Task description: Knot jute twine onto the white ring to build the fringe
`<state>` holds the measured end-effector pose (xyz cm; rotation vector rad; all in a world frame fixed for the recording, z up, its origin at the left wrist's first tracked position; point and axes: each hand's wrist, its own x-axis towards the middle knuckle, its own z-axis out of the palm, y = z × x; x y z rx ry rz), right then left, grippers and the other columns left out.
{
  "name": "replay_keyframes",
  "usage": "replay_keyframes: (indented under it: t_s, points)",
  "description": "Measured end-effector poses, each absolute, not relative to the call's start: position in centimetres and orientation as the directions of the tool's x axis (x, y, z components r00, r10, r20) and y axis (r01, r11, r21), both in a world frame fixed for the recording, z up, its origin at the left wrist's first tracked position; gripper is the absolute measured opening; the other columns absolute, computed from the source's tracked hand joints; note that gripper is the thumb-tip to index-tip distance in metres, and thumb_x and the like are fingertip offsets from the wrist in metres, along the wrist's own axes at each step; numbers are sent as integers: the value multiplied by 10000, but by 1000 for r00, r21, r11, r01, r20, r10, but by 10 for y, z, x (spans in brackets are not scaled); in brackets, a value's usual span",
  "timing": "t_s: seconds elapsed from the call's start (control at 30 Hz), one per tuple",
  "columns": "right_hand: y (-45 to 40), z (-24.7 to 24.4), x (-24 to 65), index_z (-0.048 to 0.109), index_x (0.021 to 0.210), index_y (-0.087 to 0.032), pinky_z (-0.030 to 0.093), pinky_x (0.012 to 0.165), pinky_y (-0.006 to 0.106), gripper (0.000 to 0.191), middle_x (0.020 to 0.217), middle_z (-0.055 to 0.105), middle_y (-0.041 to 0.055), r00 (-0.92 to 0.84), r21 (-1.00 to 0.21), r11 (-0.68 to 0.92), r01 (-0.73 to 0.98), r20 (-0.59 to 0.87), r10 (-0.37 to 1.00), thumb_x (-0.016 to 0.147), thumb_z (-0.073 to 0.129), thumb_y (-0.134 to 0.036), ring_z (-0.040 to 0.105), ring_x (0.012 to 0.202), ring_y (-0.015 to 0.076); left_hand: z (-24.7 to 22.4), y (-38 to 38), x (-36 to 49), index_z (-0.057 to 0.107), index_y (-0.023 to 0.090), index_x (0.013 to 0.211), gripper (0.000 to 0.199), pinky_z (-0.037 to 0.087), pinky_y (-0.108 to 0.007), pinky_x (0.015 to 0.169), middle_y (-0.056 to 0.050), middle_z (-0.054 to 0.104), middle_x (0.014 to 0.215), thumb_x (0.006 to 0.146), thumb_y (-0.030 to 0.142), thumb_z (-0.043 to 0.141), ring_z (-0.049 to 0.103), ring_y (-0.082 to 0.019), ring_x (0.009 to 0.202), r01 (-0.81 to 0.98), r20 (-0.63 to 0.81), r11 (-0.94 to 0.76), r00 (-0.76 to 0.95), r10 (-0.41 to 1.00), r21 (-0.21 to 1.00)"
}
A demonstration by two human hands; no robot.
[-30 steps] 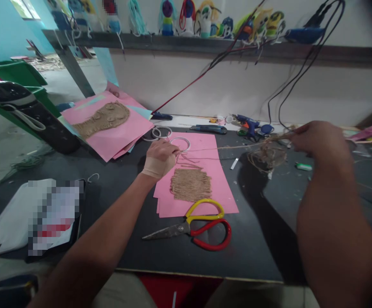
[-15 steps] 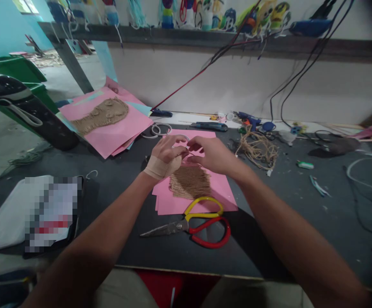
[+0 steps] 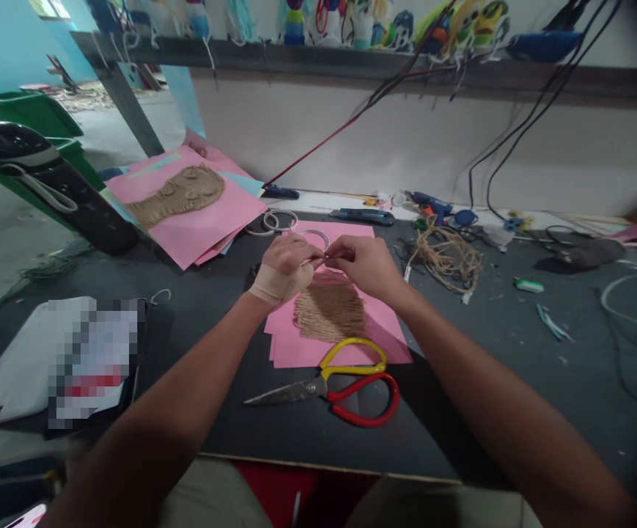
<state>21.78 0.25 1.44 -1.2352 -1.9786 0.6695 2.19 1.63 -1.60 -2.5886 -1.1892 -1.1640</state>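
Note:
Over the pink paper (image 3: 387, 337), my left hand (image 3: 285, 265) and my right hand (image 3: 366, 265) meet fingertip to fingertip. Both hands are closed in a pinch, and what lies between the fingers is too small to make out. A beige bandage wraps the left wrist. Below the hands, a patch of brown twine rows (image 3: 330, 314) lies on the paper. Scissors (image 3: 318, 387) with one yellow and one red handle rest across the paper's near edge, blades pointing left.
At the left, a twine-covered shape (image 3: 183, 194) lies on pink sheets beside a black bottle (image 3: 54, 187) and a phone (image 3: 95, 359). Loose twine (image 3: 447, 257), a utility knife (image 3: 363, 216) and a blue glue gun (image 3: 431, 205) lie behind and right. White rings (image 3: 279, 220) sit behind my left hand.
My right fingers have closed into a pinch against the left fingertips. The left fingers have curled in more tightly. The whole view has shifted slightly; the scissors and paper stay put on the table.

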Motion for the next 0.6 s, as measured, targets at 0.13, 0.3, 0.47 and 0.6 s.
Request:
replay_keyframes:
  t_s: [0.13,0.3,0.47,0.6]
  points:
    - [0,20,218,756,820,-242,483,701,328,90,758,760,8,-294,-629,420,654,300,908,814,698,-174,687,717,195,-15,16,22,756,194,855,92,488,-389,916,-74,784,894,889,217,674,700,-237,953,668,655,-689,391,647,282]
    - [3,16,220,702,831,-208,503,678,330,24,749,746,37,-257,-712,331,619,215,942,824,679,-212,686,702,193,-18,16,26,751,192,912,100,513,-359,884,-64,786,927,812,197,752,699,-195,864,540,642,-661,262,720,521]
    - [7,6,225,661,831,-182,525,616,297,117,765,733,62,-233,-895,186,406,95,968,799,715,-281,674,676,171,-16,17,28,749,167,933,194,525,-302,731,-70,770,891,765,258,786,669,-155,760,218,380,-383,54,923,898]
    - [5,10,223,648,812,-180,526,609,280,126,772,718,62,-228,-952,116,283,51,972,784,729,-272,640,650,144,-11,18,28,742,148,925,307,536,-299,748,-73,758,888,680,304,843,676,-161,799,-48,198,-197,33,980,979]
